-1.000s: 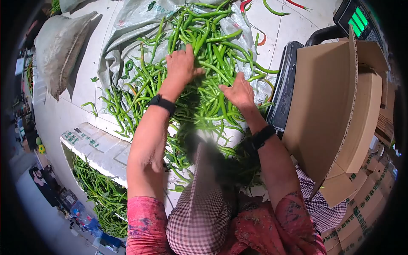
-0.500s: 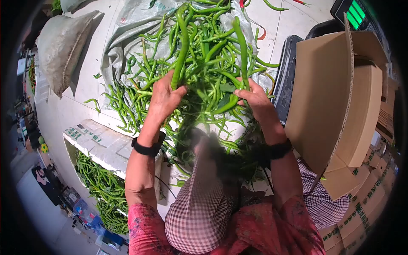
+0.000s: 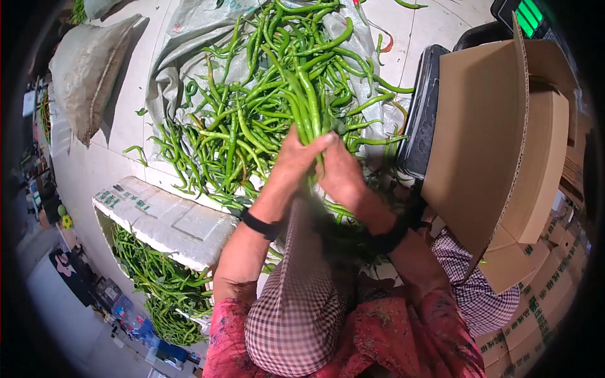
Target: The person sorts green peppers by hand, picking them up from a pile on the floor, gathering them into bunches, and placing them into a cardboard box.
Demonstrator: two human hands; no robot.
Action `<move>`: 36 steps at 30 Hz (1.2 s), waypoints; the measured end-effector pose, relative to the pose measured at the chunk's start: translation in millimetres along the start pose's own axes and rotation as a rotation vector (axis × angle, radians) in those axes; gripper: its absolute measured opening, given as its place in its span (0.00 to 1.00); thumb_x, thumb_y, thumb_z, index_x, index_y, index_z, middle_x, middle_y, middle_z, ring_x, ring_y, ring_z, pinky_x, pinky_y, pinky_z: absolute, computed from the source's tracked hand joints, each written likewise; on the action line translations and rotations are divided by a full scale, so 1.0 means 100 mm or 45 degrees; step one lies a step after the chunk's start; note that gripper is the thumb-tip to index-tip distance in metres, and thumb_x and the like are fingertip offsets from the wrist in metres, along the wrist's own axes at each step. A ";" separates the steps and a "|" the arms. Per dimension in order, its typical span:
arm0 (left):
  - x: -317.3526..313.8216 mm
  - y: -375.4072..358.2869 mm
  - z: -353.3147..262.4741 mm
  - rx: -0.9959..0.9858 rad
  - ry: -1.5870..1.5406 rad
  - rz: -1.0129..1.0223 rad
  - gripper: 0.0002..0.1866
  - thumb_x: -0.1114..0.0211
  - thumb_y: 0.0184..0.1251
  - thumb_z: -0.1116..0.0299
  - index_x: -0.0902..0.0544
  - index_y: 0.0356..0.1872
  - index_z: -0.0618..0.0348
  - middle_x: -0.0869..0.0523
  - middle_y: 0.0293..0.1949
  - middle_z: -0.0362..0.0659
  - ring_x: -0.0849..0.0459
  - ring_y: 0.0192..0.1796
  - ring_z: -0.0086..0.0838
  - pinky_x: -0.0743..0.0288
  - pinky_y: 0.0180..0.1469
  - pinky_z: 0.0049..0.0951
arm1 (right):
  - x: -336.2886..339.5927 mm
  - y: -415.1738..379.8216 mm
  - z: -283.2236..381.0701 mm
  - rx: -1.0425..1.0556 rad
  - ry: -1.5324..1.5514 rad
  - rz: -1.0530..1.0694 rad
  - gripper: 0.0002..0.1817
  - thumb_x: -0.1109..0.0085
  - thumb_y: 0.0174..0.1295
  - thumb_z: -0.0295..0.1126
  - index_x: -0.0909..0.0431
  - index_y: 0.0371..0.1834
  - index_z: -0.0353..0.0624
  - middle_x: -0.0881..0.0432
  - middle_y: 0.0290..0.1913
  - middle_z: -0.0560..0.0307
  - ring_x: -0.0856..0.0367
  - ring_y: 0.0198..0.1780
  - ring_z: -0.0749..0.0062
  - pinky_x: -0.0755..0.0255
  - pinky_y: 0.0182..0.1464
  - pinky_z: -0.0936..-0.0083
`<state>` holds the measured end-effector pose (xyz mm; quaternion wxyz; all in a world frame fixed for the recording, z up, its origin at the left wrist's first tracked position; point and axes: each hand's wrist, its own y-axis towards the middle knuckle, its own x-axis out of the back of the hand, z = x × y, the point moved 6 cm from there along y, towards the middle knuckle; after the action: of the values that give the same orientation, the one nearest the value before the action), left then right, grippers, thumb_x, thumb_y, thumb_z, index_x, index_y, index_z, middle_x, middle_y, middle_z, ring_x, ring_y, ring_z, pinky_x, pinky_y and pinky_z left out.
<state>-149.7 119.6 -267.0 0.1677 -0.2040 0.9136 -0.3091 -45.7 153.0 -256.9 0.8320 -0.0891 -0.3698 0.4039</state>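
My left hand is closed around a small bunch of long green chili peppers, which points away from me. Close against it, my right hand is closed on the lower ends of the same bunch. The two hands touch near the thumbs, and the fingers underneath are partly hidden. Beyond and around them, a heap of loose green chili peppers spreads over a white woven sack on the floor.
On the left, a white foam box lies beside more green peppers. A stuffed sack sits farther off. At right are an open cardboard box, a dark-edged platform and a green lit display. Checkered cloth covers my knees.
Both hands have come together at the middle from either side of the heap. The peppers they held apart now lie together in one bunch.
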 end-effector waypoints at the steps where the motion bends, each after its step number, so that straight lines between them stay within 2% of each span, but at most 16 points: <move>1: -0.10 0.01 -0.01 -0.139 -0.051 0.006 0.32 0.25 0.57 0.64 0.29 0.61 0.64 0.18 0.51 0.44 0.20 0.51 0.28 0.28 0.59 0.30 | 0.01 -0.08 0.13 0.168 -0.153 -0.192 0.34 0.41 0.56 0.27 0.43 0.64 0.28 0.29 0.46 0.32 0.28 0.48 0.33 0.29 0.49 0.53; 4: -0.07 -0.10 0.04 -0.072 -0.106 -0.079 0.28 0.27 0.57 0.71 0.27 0.58 0.64 0.17 0.50 0.45 0.18 0.47 0.27 0.25 0.55 0.28 | 0.05 -0.33 0.27 0.244 -0.114 -0.225 0.35 0.43 0.53 0.24 0.44 0.65 0.26 0.32 0.46 0.32 0.28 0.48 0.35 0.29 0.49 0.52; 5: -0.04 -0.18 0.00 -0.018 -0.248 -0.076 0.27 0.27 0.56 0.71 0.27 0.56 0.64 0.17 0.47 0.45 0.18 0.45 0.27 0.23 0.51 0.28 | 0.19 -0.46 0.42 0.242 -0.034 -0.154 0.36 0.38 0.54 0.28 0.42 0.67 0.31 0.28 0.50 0.38 0.24 0.51 0.42 0.28 0.51 0.52; 6: 0.02 -0.27 -0.06 0.035 -0.389 -0.072 0.26 0.27 0.55 0.71 0.26 0.54 0.63 0.17 0.44 0.44 0.18 0.44 0.26 0.22 0.47 0.27 | 0.29 -0.51 0.46 0.241 -0.031 -0.161 0.36 0.38 0.54 0.28 0.42 0.67 0.31 0.28 0.50 0.38 0.24 0.51 0.42 0.28 0.51 0.52; 8: 0.12 -0.50 -0.29 0.003 -0.589 -0.014 0.24 0.30 0.56 0.73 0.26 0.54 0.65 0.14 0.40 0.46 0.15 0.38 0.28 0.20 0.45 0.27 | 0.46 -0.57 0.59 0.402 0.585 0.139 0.35 0.34 0.55 0.32 0.36 0.67 0.36 0.26 0.55 0.42 0.22 0.54 0.50 0.26 0.54 0.60; 9: 0.17 -0.57 -0.36 -0.029 -0.542 0.142 0.24 0.30 0.55 0.74 0.25 0.54 0.65 0.14 0.40 0.46 0.15 0.38 0.28 0.20 0.45 0.27 | 0.61 -0.57 0.58 0.221 0.587 0.284 0.31 0.33 0.56 0.35 0.29 0.63 0.39 0.23 0.54 0.46 0.20 0.55 0.57 0.25 0.55 0.68; 10: 0.23 -0.64 -0.42 -0.057 -0.491 0.295 0.24 0.30 0.54 0.74 0.25 0.53 0.65 0.14 0.39 0.46 0.15 0.38 0.28 0.20 0.45 0.27 | 0.66 -0.53 0.45 0.127 0.670 0.214 0.24 0.35 0.59 0.34 0.25 0.58 0.37 0.19 0.50 0.48 0.19 0.51 0.62 0.24 0.51 0.71; 12: 0.32 -0.69 -0.45 -0.035 -0.169 0.283 0.23 0.28 0.50 0.74 0.22 0.50 0.65 0.13 0.39 0.46 0.15 0.38 0.28 0.21 0.46 0.27 | 0.64 -0.46 0.11 -0.115 0.880 0.086 0.21 0.38 0.62 0.34 0.24 0.57 0.36 0.18 0.49 0.49 0.19 0.50 0.68 0.25 0.51 0.73; 15: 0.40 -0.73 -0.46 -0.020 -0.194 0.262 0.25 0.27 0.49 0.72 0.22 0.51 0.66 0.13 0.39 0.46 0.15 0.39 0.29 0.21 0.47 0.28 | 0.61 -0.56 0.16 -0.057 1.130 0.123 0.19 0.40 0.64 0.34 0.24 0.55 0.34 0.17 0.49 0.48 0.21 0.49 0.71 0.26 0.52 0.74; 19: 0.29 -1.05 -0.96 -0.212 -0.222 0.303 0.32 0.27 0.43 0.67 0.28 0.53 0.65 0.20 0.39 0.49 0.20 0.37 0.32 0.23 0.43 0.33 | 0.72 -0.77 0.44 0.128 0.937 0.117 0.20 0.41 0.66 0.33 0.26 0.58 0.34 0.18 0.49 0.50 0.21 0.49 0.73 0.26 0.52 0.75; 22: 0.24 -1.19 -1.26 -0.312 -0.187 0.289 0.33 0.26 0.43 0.66 0.27 0.53 0.65 0.20 0.41 0.48 0.20 0.39 0.32 0.23 0.44 0.33 | 0.83 -0.92 0.66 0.031 1.108 0.162 0.21 0.40 0.65 0.34 0.26 0.59 0.35 0.18 0.49 0.51 0.21 0.48 0.73 0.26 0.51 0.76; 28: -0.07 -1.63 -1.81 -0.358 0.150 0.348 0.29 0.24 0.45 0.68 0.23 0.51 0.65 0.18 0.40 0.41 0.20 0.40 0.24 0.24 0.44 0.26 | 1.27 -1.12 1.46 0.306 1.159 -0.028 0.23 0.36 0.64 0.35 0.27 0.59 0.36 0.20 0.48 0.60 0.24 0.48 0.81 0.31 0.53 0.80; 29: -0.13 -1.70 -1.88 -0.367 0.265 0.353 0.28 0.24 0.46 0.70 0.22 0.52 0.65 0.17 0.40 0.40 0.20 0.41 0.22 0.25 0.46 0.24 | 1.32 -1.13 1.59 0.377 1.256 0.093 0.22 0.36 0.63 0.34 0.26 0.58 0.35 0.19 0.48 0.61 0.23 0.47 0.81 0.30 0.53 0.79; 32: -0.23 -1.90 -2.06 -0.359 0.601 0.338 0.30 0.23 0.45 0.67 0.22 0.52 0.65 0.17 0.40 0.38 0.21 0.41 0.21 0.26 0.44 0.23 | 1.38 -1.13 1.71 0.510 1.519 -0.107 0.18 0.35 0.63 0.33 0.23 0.51 0.34 0.18 0.47 0.57 0.23 0.45 0.80 0.27 0.47 0.80; 33: -0.28 -1.97 -2.13 -0.439 0.678 0.296 0.29 0.24 0.46 0.67 0.22 0.52 0.65 0.18 0.39 0.37 0.21 0.40 0.21 0.26 0.42 0.23 | 1.43 -1.20 1.73 0.562 1.519 -0.167 0.13 0.41 0.67 0.31 0.24 0.50 0.35 0.19 0.47 0.59 0.23 0.46 0.81 0.28 0.49 0.80; 36: -0.38 -2.16 -2.22 -0.451 0.665 0.167 0.27 0.25 0.47 0.67 0.22 0.51 0.65 0.17 0.39 0.39 0.20 0.39 0.22 0.25 0.43 0.24 | 1.45 -1.24 1.57 0.521 1.592 -0.150 0.13 0.45 0.70 0.32 0.26 0.52 0.36 0.19 0.48 0.57 0.22 0.48 0.78 0.28 0.52 0.79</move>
<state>-155.2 90.9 43.4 -0.0908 -0.0845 0.9766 -0.1757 -20.6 155.2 -10.8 0.9108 -0.1267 0.2628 0.2922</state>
